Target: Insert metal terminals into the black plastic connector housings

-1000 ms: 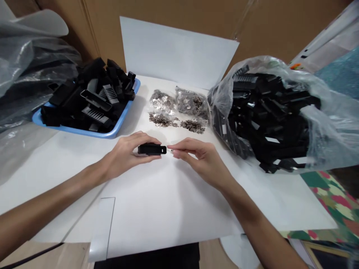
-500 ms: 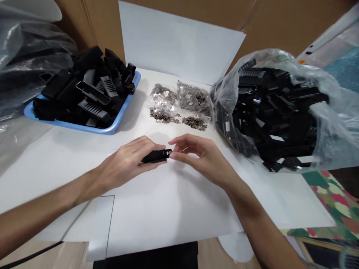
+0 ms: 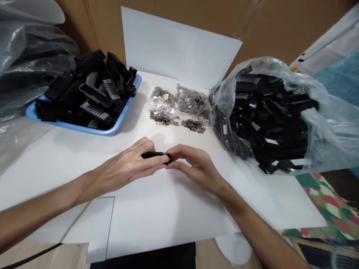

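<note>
Left grip [image 3: 131,166] around black part [image 3: 153,154]

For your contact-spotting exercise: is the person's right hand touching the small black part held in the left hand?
Touching. The head view shows the right hand fingertips pressed against the end of the black part, with no gap visible.
</note>
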`<action>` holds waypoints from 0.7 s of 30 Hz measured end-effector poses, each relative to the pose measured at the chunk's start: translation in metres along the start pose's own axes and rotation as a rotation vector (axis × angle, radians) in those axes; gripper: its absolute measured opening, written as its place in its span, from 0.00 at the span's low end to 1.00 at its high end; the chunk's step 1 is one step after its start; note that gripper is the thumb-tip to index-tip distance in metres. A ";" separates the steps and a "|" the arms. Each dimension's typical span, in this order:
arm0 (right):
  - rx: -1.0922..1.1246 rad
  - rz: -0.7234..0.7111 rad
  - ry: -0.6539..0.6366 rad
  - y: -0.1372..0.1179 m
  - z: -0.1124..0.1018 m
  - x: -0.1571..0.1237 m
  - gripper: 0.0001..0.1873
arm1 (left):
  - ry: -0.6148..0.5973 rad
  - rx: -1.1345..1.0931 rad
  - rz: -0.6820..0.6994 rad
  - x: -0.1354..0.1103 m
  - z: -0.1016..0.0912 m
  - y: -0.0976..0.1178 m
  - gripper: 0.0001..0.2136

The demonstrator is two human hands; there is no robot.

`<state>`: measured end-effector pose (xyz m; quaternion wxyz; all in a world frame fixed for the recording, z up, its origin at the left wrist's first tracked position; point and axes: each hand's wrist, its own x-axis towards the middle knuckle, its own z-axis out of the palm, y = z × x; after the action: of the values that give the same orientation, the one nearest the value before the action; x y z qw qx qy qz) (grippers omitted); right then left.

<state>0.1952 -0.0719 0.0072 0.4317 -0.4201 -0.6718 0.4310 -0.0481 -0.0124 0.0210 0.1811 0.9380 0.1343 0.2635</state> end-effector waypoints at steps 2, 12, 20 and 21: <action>0.022 0.009 -0.003 0.001 0.002 0.000 0.11 | -0.020 -0.009 0.003 -0.001 -0.002 -0.003 0.12; 0.142 -0.001 0.112 -0.002 0.018 0.007 0.17 | 0.288 -0.264 -0.392 -0.004 -0.004 -0.006 0.27; -0.045 -0.042 0.046 0.018 0.007 0.011 0.11 | 0.187 -0.314 -0.518 -0.004 -0.001 -0.004 0.26; -0.082 -0.041 0.043 0.018 0.004 0.011 0.11 | 0.221 -0.354 -0.534 -0.002 -0.003 -0.002 0.26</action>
<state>0.1922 -0.0579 -0.0083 0.4373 -0.4327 -0.6879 0.3851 -0.0518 -0.0109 0.0212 0.3880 0.7894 0.3464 0.3259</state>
